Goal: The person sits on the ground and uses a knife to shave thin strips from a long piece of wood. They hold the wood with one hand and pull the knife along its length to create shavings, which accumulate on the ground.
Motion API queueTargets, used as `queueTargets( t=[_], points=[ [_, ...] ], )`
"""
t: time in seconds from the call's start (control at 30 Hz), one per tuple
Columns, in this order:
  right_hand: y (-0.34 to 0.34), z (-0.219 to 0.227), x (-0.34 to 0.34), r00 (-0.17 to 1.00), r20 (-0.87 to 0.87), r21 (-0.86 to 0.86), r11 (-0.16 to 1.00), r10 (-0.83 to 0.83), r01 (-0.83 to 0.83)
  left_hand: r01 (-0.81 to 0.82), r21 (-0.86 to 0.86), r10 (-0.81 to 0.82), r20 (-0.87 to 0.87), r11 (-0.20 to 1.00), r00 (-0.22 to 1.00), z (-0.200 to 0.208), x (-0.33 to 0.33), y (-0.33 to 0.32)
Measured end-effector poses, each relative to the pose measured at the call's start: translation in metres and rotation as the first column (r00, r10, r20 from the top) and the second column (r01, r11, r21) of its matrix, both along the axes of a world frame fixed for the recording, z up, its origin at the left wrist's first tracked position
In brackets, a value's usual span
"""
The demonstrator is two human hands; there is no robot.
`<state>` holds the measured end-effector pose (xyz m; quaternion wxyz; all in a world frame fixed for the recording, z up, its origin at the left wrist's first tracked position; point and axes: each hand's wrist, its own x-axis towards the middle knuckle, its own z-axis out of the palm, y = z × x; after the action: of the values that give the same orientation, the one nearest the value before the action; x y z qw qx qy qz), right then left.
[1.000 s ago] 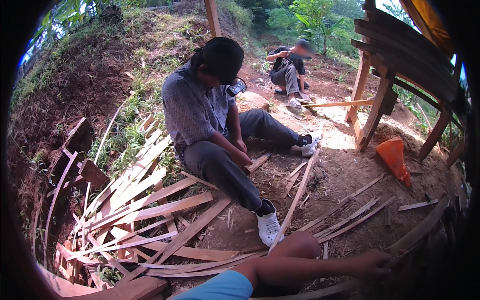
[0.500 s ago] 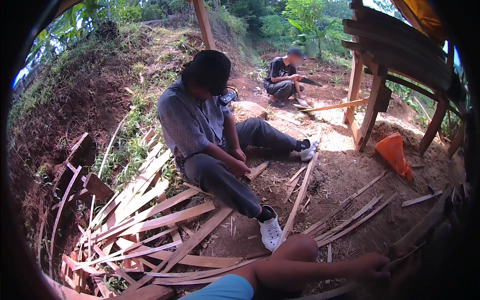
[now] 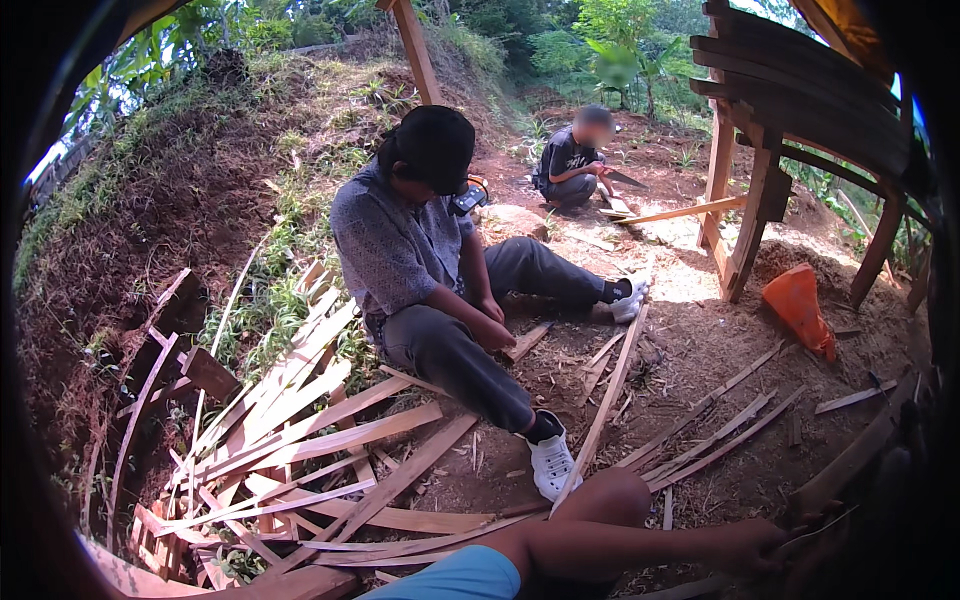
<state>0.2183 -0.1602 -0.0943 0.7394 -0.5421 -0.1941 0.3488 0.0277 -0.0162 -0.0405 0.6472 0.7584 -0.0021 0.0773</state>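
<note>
From the lower edge my left arm, in a light-blue sleeve (image 3: 450, 578), reaches right past my bent knee (image 3: 612, 497). My left hand (image 3: 752, 545) is closed in the shade at the lower right, around what looks like a thin wooden strip (image 3: 825, 526). The strip's pale edge slants up and right from the fingers. Darkness at the picture's rim swallows the area beyond; a dim shape there may be my right hand (image 3: 808, 562), its fingers not readable. Near the hands lies a thick dark piece of wood (image 3: 850, 455).
A seated person (image 3: 410, 250) in a cap rests a hand near a board (image 3: 527, 342). Farther back another person (image 3: 575, 165) crouches with a handsaw (image 3: 627, 179). Many wooden slats (image 3: 350, 437) lie left. An orange bag (image 3: 799, 308) sits by a wooden frame (image 3: 742, 230).
The whole scene has shifted slightly right and down in the picture. The crouching person's saw has changed angle. My left hand stays closed in nearly the same place.
</note>
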Motion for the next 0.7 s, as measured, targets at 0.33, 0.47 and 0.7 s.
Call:
queueTargets(
  t=[0.33,0.47,0.7],
  points=[
    [0.021,0.033,-0.041,0.881,0.456,-0.043,0.992,0.128,-0.122,-0.068,0.132,0.048,0.152,0.989,0.987,-0.014,0.002,-0.005],
    [0.029,0.058,-0.054,0.874,0.456,-0.160,0.981,0.168,-0.105,-0.157,0.202,0.108,0.234,0.967,0.966,-0.023,0.004,-0.010],
    [0.037,0.060,-0.043,0.881,0.473,-0.107,0.992,-0.004,0.062,-0.154,0.150,0.116,0.233,0.977,0.965,-0.024,-0.003,-0.004]
  ],
)
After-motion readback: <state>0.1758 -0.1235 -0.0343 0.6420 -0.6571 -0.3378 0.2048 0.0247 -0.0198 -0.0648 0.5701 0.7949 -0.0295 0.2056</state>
